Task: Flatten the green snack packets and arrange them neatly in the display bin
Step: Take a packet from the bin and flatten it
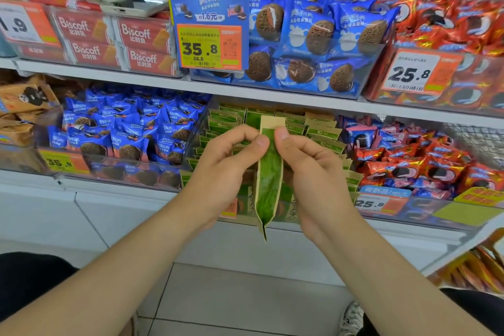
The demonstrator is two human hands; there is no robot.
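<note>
Left hand (pixel 229 166) and right hand (pixel 308 169): both curled, thumb against forefinger, pinching the upper part of one green snack packet (pixel 268 180) from either side. The thumbs (pixel 260 142) nearly meet near the packet's 12 o'clock end. The packet is upright, edge-on to the camera, in the air just in front of the display bin (pixel 246 207). Its lower sealed tail hangs free toward 6 o'clock, touching nothing. The middle looks puffed, with tan seams down both edges. Judgement: the step in hand is flattening, not yet placing. To do it well, slide the pinching fingers from 12 toward 6 o'clock with even pressure on both faces, so the contents level out rather than bunch at one end. Go gently, since the contents may crumble, and leave the seams straight and uncreased. The packet can then go in upright, matching its neighbours. At 12 o'clock behind the hands, other green packets (pixel 319 131) stand in rows in the bin. Whether there is a free slot I cannot tell, as the hands hide it. Outward on the same shelf (pixel 122 194): blue cookie packs (pixel 122 131) at 9 o'clock, red packs (pixel 409 161) at 3 o'clock. The upper shelf (pixel 136 80) carries more biscuits and price tags (pixel 201 46).
</note>
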